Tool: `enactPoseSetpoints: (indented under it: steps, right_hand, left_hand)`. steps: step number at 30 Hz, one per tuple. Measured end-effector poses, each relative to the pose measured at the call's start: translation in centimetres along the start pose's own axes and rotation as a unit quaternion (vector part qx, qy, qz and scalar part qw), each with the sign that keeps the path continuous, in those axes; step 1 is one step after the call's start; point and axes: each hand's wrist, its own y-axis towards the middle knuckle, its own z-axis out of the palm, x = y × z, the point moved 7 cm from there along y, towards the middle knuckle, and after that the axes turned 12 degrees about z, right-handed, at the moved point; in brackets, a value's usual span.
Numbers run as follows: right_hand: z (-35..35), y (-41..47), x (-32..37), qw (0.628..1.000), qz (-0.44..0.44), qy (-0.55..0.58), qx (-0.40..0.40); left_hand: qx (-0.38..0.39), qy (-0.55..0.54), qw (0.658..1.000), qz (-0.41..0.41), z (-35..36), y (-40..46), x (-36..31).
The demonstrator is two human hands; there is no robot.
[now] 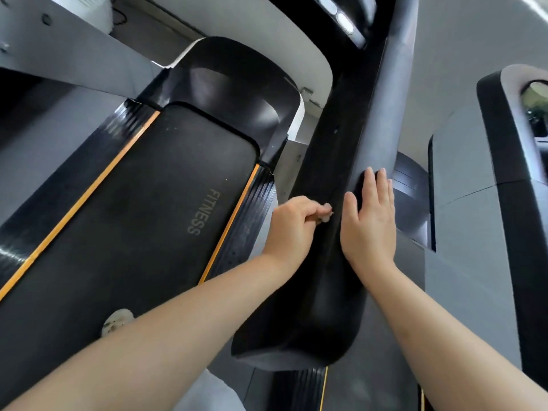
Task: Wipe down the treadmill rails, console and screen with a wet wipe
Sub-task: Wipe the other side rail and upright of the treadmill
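A person's left hand [292, 225] presses a small bunched wet wipe [326, 214] against the inner face of a treadmill's black side rail [332, 161], the fingers curled round the wad so that only a pale tuft shows past the fingertips. Just to the right of that hand, across the rail's top edge, the right hand [369, 221] lies flat on the rail with fingers straight and close together, holding nothing, its fingertips reaching the point where the black padding meets the grey outer shell. Both bare forearms stretch in from the lower edge of the view. To the left of the wiping hand and below it runs the dark running belt [142, 209], printed with the word FITNESS and flanked by orange-striped foot strips [237, 215]. Beyond the hands, farther up the belt, sits the glossy black motor cover [237, 84]. Under the left forearm, a whitish object [117, 321] rests on the belt; what it is cannot be told. To the right of the flat hand stands a neighbouring machine [474, 203] in grey and black.
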Motion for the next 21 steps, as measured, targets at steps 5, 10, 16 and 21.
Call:
enactPoseSetpoints:
  steps: [5,10,16,21]
  right_hand:
    - [0.1,0.0,0.0,1.000,-0.003,-0.005,0.003]
    - [0.1,0.0,0.2,1.000,0.000,0.002,-0.001]
    - [0.0,-0.6,0.1,1.000,-0.003,0.004,-0.006]
    - [-0.1,-0.4,0.2,1.000,-0.008,0.002,-0.012]
  left_hand:
    - [-0.001,0.002,0.999,0.034,-1.2,-5.4,-1.5]
    - [0.000,0.016,0.999,0.033,0.3,1.0,-1.5]
    - [-0.020,0.015,0.998,0.059,-0.9,-2.6,-2.7]
    - [-0.004,0.000,0.998,0.066,-0.9,-4.1,-2.8]
